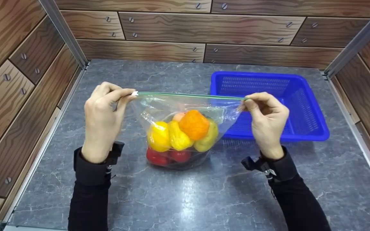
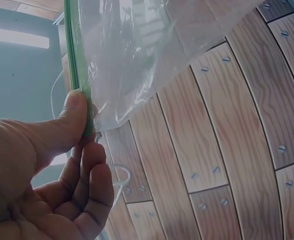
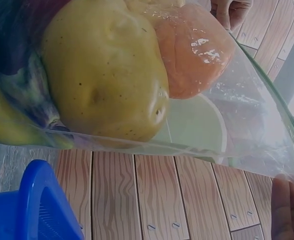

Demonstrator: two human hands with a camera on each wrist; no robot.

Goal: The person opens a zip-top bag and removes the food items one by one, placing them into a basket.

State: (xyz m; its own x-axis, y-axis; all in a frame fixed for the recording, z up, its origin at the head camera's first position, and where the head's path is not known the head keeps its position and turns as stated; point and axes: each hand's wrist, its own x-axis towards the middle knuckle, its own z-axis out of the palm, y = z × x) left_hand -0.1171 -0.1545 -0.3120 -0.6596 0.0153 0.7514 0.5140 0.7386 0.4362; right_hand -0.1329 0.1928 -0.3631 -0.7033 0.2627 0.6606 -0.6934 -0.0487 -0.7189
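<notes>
A clear zip bag with a green closure strip is stretched wide between both hands. Inside are an orange fruit, yellow pieces, a potato-like piece, red pieces and something dark purple. My left hand pinches the strip's left end, where a small white piece shows at the fingertips. At the other end, my right hand pinches the corner between thumb and fingers. In the left wrist view, the left thumb presses on the green strip.
A blue perforated basket stands behind and to the right, partly behind the bag and right hand. Wood-patterned walls with metal corner posts enclose the grey marbled table at the back and sides.
</notes>
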